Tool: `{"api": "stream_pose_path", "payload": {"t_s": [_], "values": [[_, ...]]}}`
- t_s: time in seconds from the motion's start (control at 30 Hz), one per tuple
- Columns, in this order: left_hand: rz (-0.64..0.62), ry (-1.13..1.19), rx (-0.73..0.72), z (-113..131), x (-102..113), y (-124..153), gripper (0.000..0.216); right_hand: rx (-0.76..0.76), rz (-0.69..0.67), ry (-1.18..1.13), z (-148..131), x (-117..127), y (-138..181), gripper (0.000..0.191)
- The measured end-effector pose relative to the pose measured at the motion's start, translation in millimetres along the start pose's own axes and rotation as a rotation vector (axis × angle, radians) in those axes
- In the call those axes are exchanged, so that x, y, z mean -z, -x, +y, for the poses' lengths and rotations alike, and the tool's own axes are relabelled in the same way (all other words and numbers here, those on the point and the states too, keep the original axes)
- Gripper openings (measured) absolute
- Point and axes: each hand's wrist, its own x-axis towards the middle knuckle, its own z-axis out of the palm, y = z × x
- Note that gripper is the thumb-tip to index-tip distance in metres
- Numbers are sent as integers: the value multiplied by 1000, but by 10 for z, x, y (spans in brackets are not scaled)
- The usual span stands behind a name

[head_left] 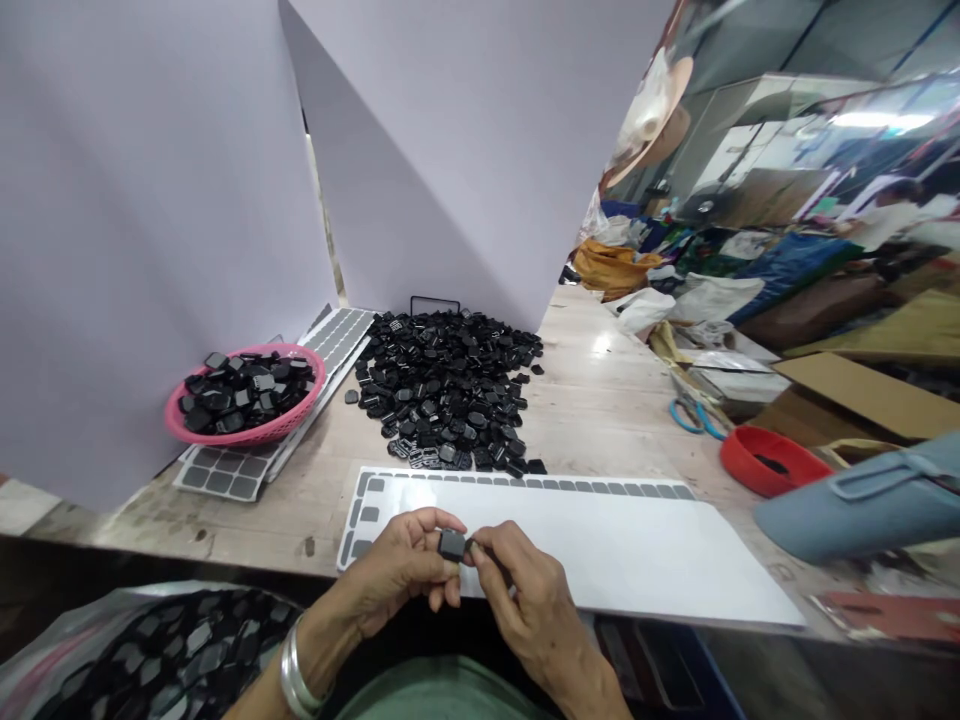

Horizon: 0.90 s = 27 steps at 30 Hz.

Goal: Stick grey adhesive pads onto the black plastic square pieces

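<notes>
My left hand (409, 560) grips a small black plastic piece (451, 545) with a flat grey face, held between thumb and fingers. At that piece's right edge, my right hand (521, 590) is closed in a pinch; what lies between its fingertips is too small to make out. Both hands are over the near edge of a long white backing sheet (570, 545), which has grey square stickers along its far and left edges. Beyond the sheet lies a large heap of similar black pieces (450, 390).
At left, a pink basket (321, 385) of black pieces stands on sticker sheets (225, 475). A bag of pieces (172, 650) is below the table edge. Blue-handled scissors (696, 415), a red bowl (757, 475) and a blue-grey roll (855, 505) lie right. Pale panels (450, 150) rise behind.
</notes>
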Motion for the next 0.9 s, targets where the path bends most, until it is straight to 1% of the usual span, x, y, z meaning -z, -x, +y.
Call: {"api": "stream_pose_path", "payload": {"t_s": [0.3,0.5,0.7,0.83,0.9], "values": [[67,-10,-17,-11,-50,9,42,-15,-24,53,-2,-43,6,19],[86,30,-37,-34,-65,25,45,-24,10,54,-18,-72,-1,17],[77,25,-51,-62,-29,30,46,-30,9,110,-33,-76,7,17],[105,-14,-71,-87,-49,19,44,-13,-21,140,-81,-124,-8,19],[138,-83,-104,-77,-21,33,41,12,-67,173,-116,-170,-40,19]]}}
